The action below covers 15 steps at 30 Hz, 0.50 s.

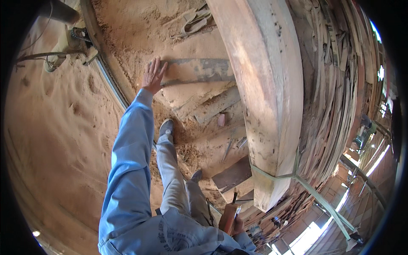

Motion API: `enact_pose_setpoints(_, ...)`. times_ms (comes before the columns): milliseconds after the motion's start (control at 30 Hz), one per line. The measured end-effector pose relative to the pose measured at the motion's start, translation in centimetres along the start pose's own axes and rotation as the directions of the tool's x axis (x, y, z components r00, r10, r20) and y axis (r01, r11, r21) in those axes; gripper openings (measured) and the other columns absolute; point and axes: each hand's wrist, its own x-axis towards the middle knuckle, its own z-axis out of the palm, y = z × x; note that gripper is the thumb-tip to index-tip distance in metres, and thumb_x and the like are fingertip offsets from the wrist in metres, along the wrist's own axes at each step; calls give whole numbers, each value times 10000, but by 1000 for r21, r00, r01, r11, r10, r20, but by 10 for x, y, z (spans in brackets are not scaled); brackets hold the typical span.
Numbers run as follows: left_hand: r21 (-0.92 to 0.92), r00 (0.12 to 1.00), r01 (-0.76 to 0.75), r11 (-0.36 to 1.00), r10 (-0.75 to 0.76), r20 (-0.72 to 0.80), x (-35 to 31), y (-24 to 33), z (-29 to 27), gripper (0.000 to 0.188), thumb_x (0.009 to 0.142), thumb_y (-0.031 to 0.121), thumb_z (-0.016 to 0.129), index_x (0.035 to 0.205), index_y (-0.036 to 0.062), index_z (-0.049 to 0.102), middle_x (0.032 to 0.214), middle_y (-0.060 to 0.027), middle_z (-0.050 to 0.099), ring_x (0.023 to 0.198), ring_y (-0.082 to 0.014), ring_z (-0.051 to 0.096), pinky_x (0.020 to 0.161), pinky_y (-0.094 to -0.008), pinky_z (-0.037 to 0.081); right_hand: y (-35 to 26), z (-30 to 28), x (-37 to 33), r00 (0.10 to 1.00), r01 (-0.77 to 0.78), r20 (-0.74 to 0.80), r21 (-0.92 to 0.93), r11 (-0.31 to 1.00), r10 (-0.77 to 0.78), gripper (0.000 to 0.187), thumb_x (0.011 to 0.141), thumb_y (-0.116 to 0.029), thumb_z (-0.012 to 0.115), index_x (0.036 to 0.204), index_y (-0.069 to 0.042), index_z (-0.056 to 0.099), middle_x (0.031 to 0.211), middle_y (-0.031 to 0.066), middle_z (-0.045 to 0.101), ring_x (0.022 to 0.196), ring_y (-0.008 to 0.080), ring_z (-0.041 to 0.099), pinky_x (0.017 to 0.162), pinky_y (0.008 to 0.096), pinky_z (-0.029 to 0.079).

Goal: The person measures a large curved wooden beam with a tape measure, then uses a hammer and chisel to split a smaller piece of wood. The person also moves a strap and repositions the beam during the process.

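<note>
My left hand [154, 75] reaches forward with its fingers spread and nothing in it. It is at the left end of a dusty board [197, 70] that lies across the sawdust; whether it touches the board I cannot tell. My right hand [239, 226], partly hidden at the lower edge, is closed round a brown box-shaped thing [228, 219] with a black stub on top. A large squared timber [272, 106] stretches away to the right of my arms. Round its near end runs a green sling strap [274, 175].
A metal rail [111, 80] runs along the left through heaped sawdust [55, 114]. Stacked planks [331, 85] fill the right side. Offcuts and a dark board [233, 174] lie near my feet. Machinery with a chain [80, 36] stands at the far left.
</note>
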Motion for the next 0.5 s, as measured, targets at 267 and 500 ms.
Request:
enact_pose_setpoints(267,-23,985,62,998,-58,165,3,6,-14,1181,510,352,858,1462,224,170,1394,-227,281,1295,-424,260,1065,-490,237,-11,45,2,984,-56,165,-28,998,60,678,736,-447,702,1220,-19,497,1121,187,591,994,350,594,896,495,469)
enact_pose_setpoints(500,-84,964,234,969,-220,149,-54,24,10,1184,522,278,847,1464,287,130,1408,-234,258,1292,-436,252,1073,-503,241,-15,50,-14,999,29,21,-81,996,-27,660,735,-451,699,1197,-20,509,1104,177,595,971,334,599,877,464,484)
